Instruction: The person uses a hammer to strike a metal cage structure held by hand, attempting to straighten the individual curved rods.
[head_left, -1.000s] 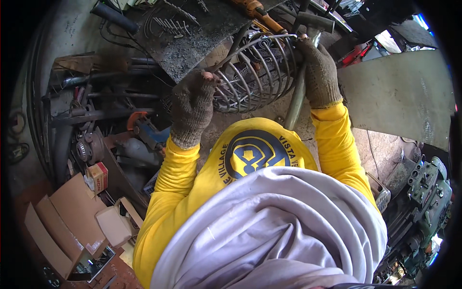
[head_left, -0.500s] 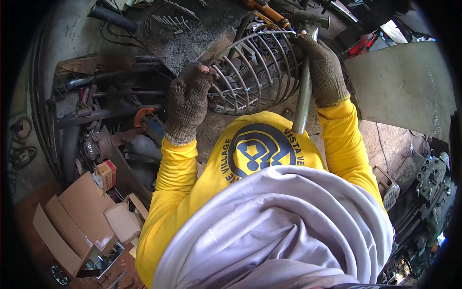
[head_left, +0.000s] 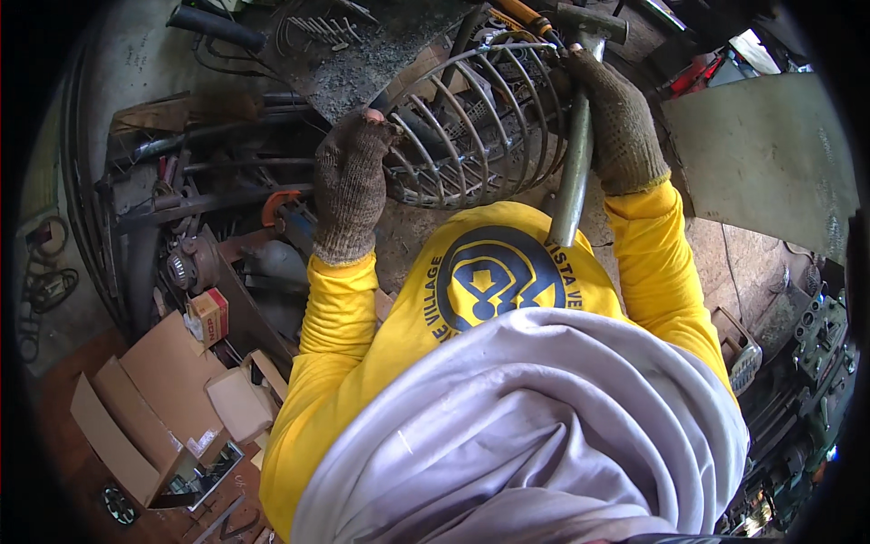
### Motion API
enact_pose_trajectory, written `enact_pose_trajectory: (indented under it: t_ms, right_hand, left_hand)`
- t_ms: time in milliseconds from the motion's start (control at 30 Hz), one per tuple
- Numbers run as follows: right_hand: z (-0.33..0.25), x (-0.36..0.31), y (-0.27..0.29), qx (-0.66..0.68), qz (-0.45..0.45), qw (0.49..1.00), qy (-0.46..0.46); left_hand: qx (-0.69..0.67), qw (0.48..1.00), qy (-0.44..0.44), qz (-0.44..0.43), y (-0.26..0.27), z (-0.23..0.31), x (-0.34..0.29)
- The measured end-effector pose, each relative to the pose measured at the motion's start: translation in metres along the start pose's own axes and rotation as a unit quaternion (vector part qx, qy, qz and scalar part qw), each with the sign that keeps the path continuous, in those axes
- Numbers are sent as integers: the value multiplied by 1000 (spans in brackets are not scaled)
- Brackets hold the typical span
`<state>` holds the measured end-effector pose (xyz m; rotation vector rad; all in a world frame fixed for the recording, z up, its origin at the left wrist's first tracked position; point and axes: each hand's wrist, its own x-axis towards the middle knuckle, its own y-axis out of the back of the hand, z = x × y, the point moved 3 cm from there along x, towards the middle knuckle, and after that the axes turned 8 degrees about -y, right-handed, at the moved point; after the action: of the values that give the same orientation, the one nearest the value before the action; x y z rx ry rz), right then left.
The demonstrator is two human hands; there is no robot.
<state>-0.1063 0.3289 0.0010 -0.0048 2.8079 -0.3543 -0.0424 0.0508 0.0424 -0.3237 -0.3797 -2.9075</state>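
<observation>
A round wire cage (head_left: 480, 127) made of bent metal rods lies on its side on a dirty metal work plate (head_left: 362, 63). My left hand (head_left: 352, 181), in a brown knitted glove, grips the cage's near rim. My right hand (head_left: 616, 122), gloved the same, holds a hammer (head_left: 573, 172) by its grey handle, close under the head, beside the right side of the cage. The hammer's head (head_left: 594, 20) rests at the cage's upper right edge. Yellow sleeves cover both forearms.
Metal bars, pipes and an orange clamp (head_left: 276, 204) are heaped at the left. Opened cardboard boxes (head_left: 154, 399) lie on the floor lower left. A flat grey sheet (head_left: 770, 154) leans at the right, with machine parts (head_left: 807, 363) below it.
Both hands and the cage have shifted slightly; the left hand has slid along the rim, and the hammer's handle now stands more upright by the cage.
</observation>
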Motion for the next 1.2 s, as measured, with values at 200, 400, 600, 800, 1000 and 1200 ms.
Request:
enact_pose_trajectory:
  t_ms: [200,400,600,800,1000,1200]
  right_hand:
    - [-11,-17,-14,104,1,991,-88]
    - [-8,-19,-14,96,19,991,-96]
    - [-9,-24,-13,96,-6,993,-70]
    - [-16,-32,-17,124,-14,990,-67]
    - [-14,-37,-24,76,-39,995,-55]
    - [-22,-41,-39,42,-34,999,0]
  left_hand:
    - [57,997,-46,-20,7,-6,-12]
    - [90,981,-158,-69,6,-3,-20]
    - [-41,992,-23,-121,-1,10,-25]
    - [29,987,-54,-150,-7,30,-21]
    - [92,980,-101,-147,-16,31,-23]
    - [109,977,-152,-100,-16,13,-32]
